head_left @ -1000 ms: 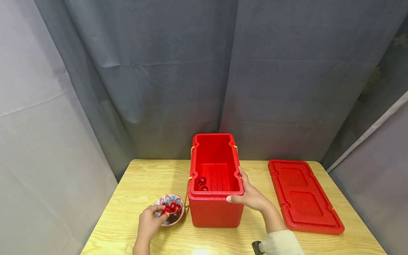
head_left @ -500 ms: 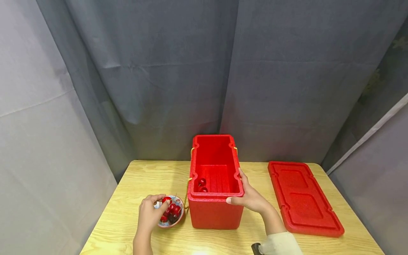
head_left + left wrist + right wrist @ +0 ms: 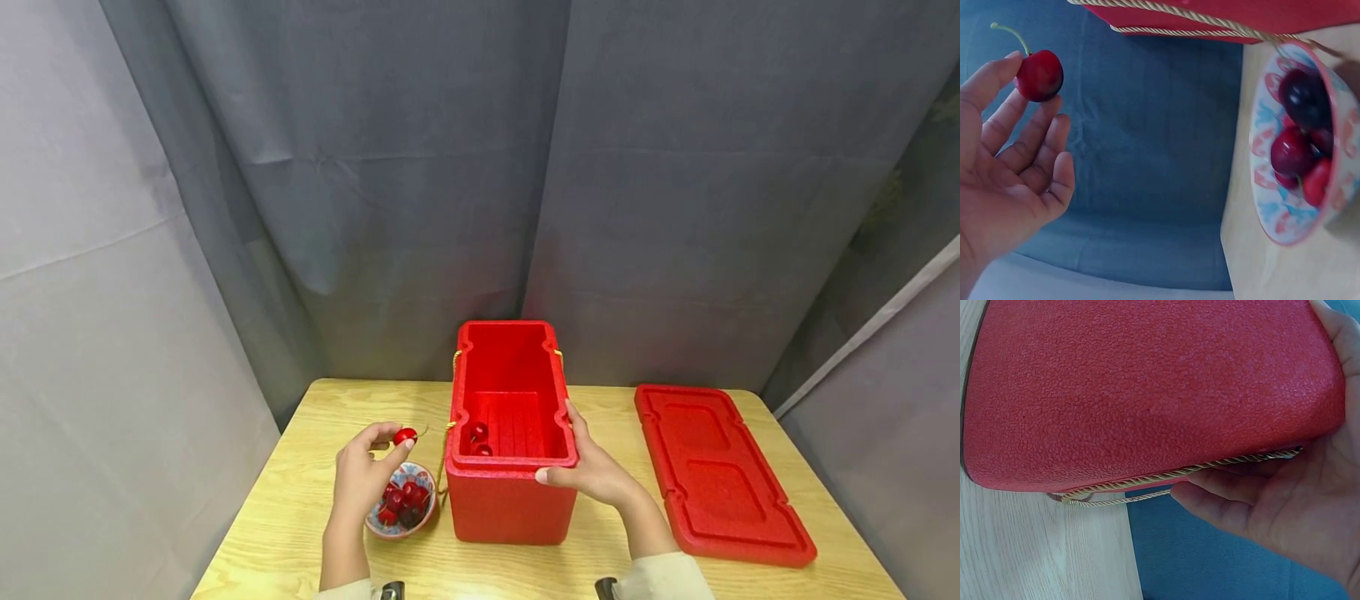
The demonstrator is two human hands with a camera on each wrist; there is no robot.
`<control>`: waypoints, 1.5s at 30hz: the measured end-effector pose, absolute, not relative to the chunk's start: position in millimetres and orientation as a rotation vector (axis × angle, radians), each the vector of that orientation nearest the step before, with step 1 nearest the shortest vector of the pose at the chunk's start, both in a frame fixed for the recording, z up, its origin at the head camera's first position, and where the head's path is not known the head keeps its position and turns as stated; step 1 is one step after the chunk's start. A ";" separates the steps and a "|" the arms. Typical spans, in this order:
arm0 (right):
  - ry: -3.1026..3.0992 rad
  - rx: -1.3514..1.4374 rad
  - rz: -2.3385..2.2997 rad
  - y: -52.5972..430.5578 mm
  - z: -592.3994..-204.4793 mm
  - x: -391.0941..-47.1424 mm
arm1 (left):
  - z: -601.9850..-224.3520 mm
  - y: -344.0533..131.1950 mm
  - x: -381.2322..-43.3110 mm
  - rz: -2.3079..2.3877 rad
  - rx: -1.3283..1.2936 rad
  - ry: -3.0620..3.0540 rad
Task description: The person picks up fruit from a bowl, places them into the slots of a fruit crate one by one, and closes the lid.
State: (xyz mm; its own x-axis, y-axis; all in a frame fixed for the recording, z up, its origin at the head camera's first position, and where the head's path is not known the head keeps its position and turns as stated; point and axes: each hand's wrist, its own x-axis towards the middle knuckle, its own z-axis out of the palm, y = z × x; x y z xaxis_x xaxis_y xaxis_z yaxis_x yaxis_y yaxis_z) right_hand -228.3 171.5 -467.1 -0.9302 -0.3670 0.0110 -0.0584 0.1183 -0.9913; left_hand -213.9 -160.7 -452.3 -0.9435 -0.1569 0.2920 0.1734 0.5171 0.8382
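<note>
Between thumb and fingertips my left hand (image 3: 363, 471) pinches a red cherry (image 3: 1039, 75), its green stem sticking out. Below that hand is a patterned bowl (image 3: 1260, 181) with several dark and bright red cherries (image 3: 406, 500) in it. My right hand (image 3: 600, 468) grips the near right corner of a red foam box (image 3: 512, 508), thumb on the front rim and fingers along the side. The box has no lid on it, and a couple of cherries (image 3: 478, 431) lie inside near its left wall. In the right wrist view, the fingers lie beside the box's yellow cord (image 3: 1197, 467).
The red lid (image 3: 723, 475) lies flat on the wooden table (image 3: 315, 467) to the right of the box. A yellow cord (image 3: 441, 467) hangs down the box's left side, close to the bowl. Grey curtains (image 3: 405, 208) stand behind the table.
My left hand has lifted a cherry up out of the bowl and now holds it above the bowl's far rim. The right hand keeps its grip on the box.
</note>
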 end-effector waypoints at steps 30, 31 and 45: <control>2.198 -0.403 -1.872 172.0 -466.6 -227.2 | -402.0 -125.0 -257.1 -1.560 -0.195 -2.449; 2.199 -0.401 -1.873 171.9 -466.5 -227.1 | -400.6 -124.3 -258.7 -1.567 -0.199 -2.447; 2.210 -0.380 -1.863 171.5 -466.0 -226.7 | -381.4 -109.4 -277.2 -1.670 -0.295 -2.525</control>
State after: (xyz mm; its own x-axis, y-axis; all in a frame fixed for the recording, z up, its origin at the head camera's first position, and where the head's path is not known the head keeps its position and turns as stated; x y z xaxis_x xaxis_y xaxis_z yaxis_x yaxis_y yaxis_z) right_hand -226.7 171.5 -466.0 -0.9409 -0.3385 -0.0054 -0.0520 0.1604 -0.9857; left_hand -277.2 -109.4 -381.4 -0.9762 0.1058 0.1892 0.2155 0.3795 0.8998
